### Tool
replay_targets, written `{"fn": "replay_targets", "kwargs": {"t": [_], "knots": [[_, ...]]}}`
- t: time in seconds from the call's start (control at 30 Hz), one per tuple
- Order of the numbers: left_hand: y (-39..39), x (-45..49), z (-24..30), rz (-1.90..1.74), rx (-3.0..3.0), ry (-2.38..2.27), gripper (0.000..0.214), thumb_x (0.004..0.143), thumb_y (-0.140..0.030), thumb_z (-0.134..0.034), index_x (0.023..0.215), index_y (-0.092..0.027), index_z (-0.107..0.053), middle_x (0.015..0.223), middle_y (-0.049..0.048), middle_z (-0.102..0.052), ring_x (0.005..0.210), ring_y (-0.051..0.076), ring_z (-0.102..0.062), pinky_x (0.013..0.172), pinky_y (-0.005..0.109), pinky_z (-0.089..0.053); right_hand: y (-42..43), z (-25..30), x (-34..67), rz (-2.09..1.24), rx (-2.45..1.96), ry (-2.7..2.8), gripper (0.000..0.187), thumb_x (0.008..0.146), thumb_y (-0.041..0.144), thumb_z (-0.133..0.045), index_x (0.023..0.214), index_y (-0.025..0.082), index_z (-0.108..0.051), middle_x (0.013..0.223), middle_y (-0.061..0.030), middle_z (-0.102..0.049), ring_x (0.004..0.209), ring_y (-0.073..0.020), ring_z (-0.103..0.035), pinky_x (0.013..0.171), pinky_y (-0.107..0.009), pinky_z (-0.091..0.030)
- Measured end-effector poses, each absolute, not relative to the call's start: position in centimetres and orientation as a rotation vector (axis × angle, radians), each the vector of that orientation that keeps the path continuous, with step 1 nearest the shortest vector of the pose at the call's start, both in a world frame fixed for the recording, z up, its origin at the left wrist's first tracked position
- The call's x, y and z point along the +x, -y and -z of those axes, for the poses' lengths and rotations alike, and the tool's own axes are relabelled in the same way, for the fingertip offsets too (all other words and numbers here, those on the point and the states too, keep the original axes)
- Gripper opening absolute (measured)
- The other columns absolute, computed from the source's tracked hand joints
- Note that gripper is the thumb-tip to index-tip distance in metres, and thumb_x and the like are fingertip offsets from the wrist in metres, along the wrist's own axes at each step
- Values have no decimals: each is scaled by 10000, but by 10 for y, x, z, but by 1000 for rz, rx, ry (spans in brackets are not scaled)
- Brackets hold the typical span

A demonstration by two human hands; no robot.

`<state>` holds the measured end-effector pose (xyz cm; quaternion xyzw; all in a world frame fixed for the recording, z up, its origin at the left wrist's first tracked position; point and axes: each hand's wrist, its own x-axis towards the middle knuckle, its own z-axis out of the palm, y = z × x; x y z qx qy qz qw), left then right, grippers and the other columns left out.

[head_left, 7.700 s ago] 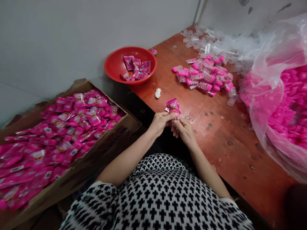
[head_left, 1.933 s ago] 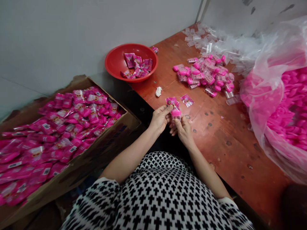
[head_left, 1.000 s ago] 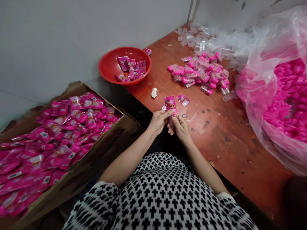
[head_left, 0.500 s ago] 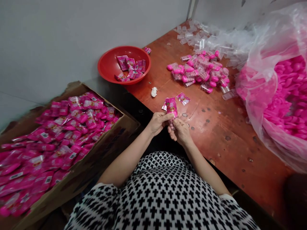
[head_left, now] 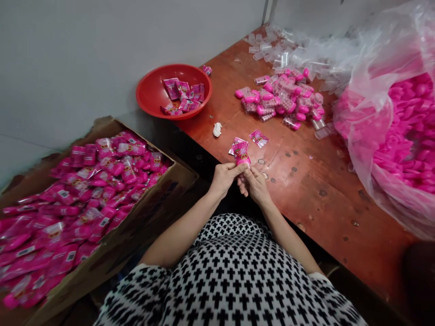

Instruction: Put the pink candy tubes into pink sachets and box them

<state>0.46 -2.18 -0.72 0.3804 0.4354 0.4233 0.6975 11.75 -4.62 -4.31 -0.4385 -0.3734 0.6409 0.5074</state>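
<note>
At the near edge of the table, my left hand [head_left: 222, 179] and my right hand [head_left: 257, 183] meet, both closed on a small pink printed packet [head_left: 242, 154]. Thumbs and fingertips pinch its lower end, while its upper part sticks out away from me. What lies under my curled right fingers is mostly hidden. Just behind the held packet is another pink packet [head_left: 235, 144], partly covered by it. A flat pink packet [head_left: 258, 138] lies a little to the right. To the left sits a small crumpled white lump [head_left: 217, 129].
A red bowl [head_left: 141, 97] with several pink packets stands at the table's far left corner. Pink-capped clear bottles [head_left: 282, 97] and clear tubes [head_left: 272, 45] are heaped behind. A plastic bag [head_left: 360, 131] of pink parts is right; a cardboard box [head_left: 142, 201] of pink packages is left.
The held packet's top has tipped away from me and sits lower, so more of the packet behind shows. Both hands keep their grip in nearly the same place. The view has shifted slightly.
</note>
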Motion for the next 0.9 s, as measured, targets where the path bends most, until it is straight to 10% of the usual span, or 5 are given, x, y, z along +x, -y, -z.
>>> {"fn": "replay_targets", "kwargs": {"t": [0.33,0.7,0.9], "knots": [[21,-5,12,-1038,674,-1011,304,586,-383,-803,624,-109,-676,595,13,-618,551,76,-556,559,199,-462,61,37,112,-1586,-990,697,368,699,454,-729,930,212,-576,772,17,-681,604,-113,-674,574,-242,-593],[40,-18,9,-822,701,-914,298,576,-340,-822,619,-79,-684,595,45,-640,584,119,-605,680,288,-513,43,34,109,-1715,-1007,595,476,549,484,-820,663,199,-456,457,69,-584,368,-75,-567,330,-117,-433],[37,-85,-15,-1550,547,-952,464,730,-607,-618,924,-194,-703,956,45,-732,916,192,-670,856,343,-520,42,16,99,-1724,-978,754,398,687,525,-712,768,203,-492,624,12,-699,448,-95,-624,370,-144,-465]]}}
